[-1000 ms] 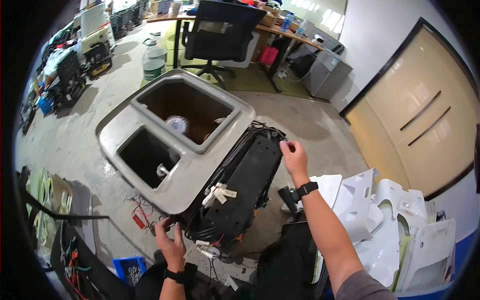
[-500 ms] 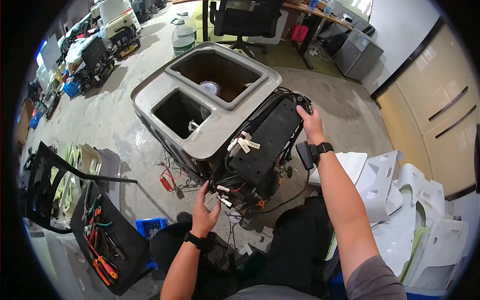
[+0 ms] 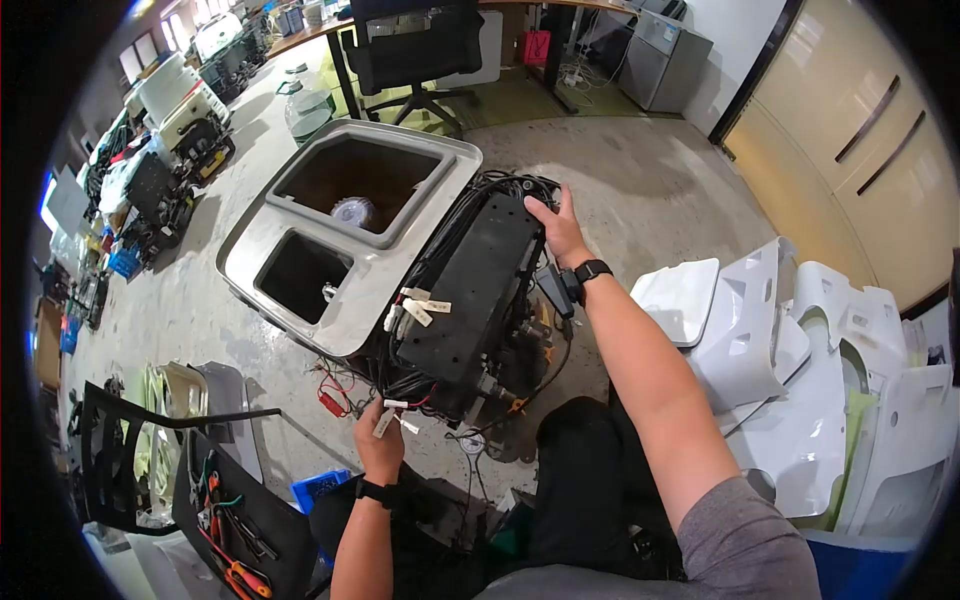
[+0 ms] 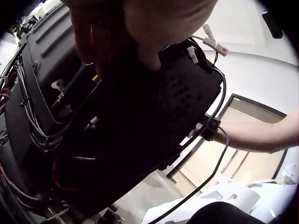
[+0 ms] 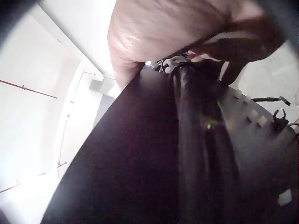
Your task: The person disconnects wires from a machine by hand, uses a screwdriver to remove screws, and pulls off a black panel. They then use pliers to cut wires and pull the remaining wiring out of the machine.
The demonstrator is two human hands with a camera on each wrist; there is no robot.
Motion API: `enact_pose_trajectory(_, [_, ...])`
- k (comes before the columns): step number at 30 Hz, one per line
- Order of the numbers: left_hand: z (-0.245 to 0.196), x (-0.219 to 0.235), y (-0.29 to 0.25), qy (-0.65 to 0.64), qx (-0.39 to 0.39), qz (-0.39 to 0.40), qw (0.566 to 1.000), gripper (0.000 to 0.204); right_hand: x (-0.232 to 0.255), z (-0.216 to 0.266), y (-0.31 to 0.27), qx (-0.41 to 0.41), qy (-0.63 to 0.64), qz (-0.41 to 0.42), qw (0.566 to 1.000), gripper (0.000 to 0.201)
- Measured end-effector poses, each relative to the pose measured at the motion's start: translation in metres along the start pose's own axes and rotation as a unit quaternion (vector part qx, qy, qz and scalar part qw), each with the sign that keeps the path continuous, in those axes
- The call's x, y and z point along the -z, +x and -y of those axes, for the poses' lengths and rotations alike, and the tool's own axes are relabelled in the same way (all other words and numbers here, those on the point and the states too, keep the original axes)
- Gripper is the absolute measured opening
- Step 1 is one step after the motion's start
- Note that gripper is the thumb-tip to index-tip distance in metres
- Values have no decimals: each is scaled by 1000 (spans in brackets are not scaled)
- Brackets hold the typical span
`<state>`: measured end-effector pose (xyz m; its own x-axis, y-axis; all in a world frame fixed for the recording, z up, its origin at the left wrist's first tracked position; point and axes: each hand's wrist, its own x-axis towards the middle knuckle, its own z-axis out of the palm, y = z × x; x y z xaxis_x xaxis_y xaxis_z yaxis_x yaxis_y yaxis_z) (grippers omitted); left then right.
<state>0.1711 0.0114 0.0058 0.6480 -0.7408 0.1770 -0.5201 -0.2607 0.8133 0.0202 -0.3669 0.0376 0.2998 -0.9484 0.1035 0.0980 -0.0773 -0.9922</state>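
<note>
A bulky machine with a grey tank top [image 3: 250, 235] and two rectangular openings stands on the floor. Along its right side runs a black box [image 3: 470, 290] bordered by bundled cables [image 3: 440, 260]. My right hand [image 3: 562, 235] grips the box's far end, thumb on top and fingers over the edge. At the near corner my left hand [image 3: 379, 450] holds the machine low down, beside white tagged connectors [image 3: 397, 412]. In the left wrist view, the fingers and thumb of my left hand [image 4: 154, 28] bend onto the dark housing [image 4: 182, 93]; shadow hides their tips.
White plastic covers [image 3: 760, 400] are piled on the right. Left of me, pliers and screwdrivers [image 3: 235, 540] lie on a black chair seat [image 3: 190, 500], near a blue bin [image 3: 318, 487]. A round gauge [image 3: 472, 442] is by my feet. Behind are an office chair [image 3: 410, 50] and water jugs [image 3: 305, 105].
My right hand has gone from the box's far corner to a grip over its end. The left hand has closed in on the near corner. The head view has shifted.
</note>
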Motion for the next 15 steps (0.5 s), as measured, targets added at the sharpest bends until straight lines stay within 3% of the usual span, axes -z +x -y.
enact_pose_trajectory(5, [5,-4,-2,28,-5,-10,1000,13,-4,5,-6,27,-62,-35,997,104])
enact_pose_trajectory(7, [11,-10,-4,-3,-21,-62,998,14,-4,9,-8,14,-39,-17,999,104])
enact_pose_trajectory(13, [16,-8,-6,-5,-12,-50,999,15,2,-4,-8,8,-57,-27,998,106])
enact_pose_trajectory(15, [21,-9,-5,36,-46,-62,996,15,3,-4,-11,7,-67,-41,997,108])
